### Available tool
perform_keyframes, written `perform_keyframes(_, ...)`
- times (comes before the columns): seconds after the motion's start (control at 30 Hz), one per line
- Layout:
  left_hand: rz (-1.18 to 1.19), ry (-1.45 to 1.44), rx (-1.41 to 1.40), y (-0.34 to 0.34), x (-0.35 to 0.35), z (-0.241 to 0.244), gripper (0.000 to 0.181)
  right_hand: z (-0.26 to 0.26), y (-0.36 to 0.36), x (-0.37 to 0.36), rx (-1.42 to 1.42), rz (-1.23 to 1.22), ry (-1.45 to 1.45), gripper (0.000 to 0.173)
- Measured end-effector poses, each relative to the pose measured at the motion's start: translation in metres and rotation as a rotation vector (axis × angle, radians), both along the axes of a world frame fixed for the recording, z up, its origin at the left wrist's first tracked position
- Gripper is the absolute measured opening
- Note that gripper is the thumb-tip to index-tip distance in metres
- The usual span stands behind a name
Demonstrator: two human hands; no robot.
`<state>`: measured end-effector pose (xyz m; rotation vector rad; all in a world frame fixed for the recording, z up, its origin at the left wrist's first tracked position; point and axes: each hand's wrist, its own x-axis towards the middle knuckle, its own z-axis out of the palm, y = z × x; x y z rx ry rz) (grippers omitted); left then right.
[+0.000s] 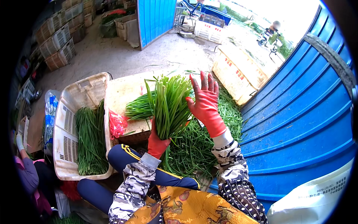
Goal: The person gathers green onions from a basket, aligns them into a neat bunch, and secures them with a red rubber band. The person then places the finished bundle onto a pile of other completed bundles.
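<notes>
My left hand [159,142], in a red rubber glove, grips the lower part of an upright bunch of long green leaves, probably garlic chives [170,109]. My right hand [205,100], gloved in red too, is raised palm-forward with fingers spread, just right of the bunch, holding nothing. Behind the bunch, more green leaves [139,107] lie on a pale board [120,89]. Red plastic ties or strips [117,123] rest at the board's left edge. A heap of loose leaves [193,145] spreads below and right of the bunch. Whether the right fingertips touch any leaves is unclear.
A white plastic crate [60,134] holding green bundles stands left of the board. A blue corrugated metal panel [293,126] rises at the right. Another crate [237,72] stands beyond the heap. A co-worker's arm [23,156] shows at far left. Stacked crates [56,42] stand behind.
</notes>
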<state>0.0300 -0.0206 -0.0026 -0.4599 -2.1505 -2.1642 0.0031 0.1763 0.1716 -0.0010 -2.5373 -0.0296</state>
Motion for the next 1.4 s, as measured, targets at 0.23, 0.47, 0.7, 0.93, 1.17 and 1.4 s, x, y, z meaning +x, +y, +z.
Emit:
perform_keyframes(0.23,-0.033,-0.028,0.026,0.000,0.003,0.005,0.103,-0.017,0.000,-0.008,-0.306,0.111,0.194,0.107)
perform_keyframes(0.47,-0.063,-0.007,0.066,0.004,-0.001,0.000,0.103,-0.055,0.015,-0.023,-0.627,0.268,0.393,0.082)
perform_keyframes(0.7,-0.066,-0.035,0.087,0.000,0.001,-0.003,0.102,-0.041,0.005,-0.015,-0.412,0.218,0.337,0.041)
perform_keyframes(0.93,-0.057,-0.022,0.086,-0.001,-0.001,-0.009,0.101,-0.037,0.010,-0.028,-0.314,0.159,0.135,0.053)
perform_keyframes(1.17,-0.024,-0.013,0.059,-0.001,0.000,-0.007,0.103,-0.046,0.025,-0.047,-0.438,0.210,-0.084,0.048)
perform_keyframes(1.4,0.000,0.073,-0.091,-0.004,0.000,-0.005,0.103,-0.043,0.027,-0.042,-0.514,0.245,-0.005,0.021)
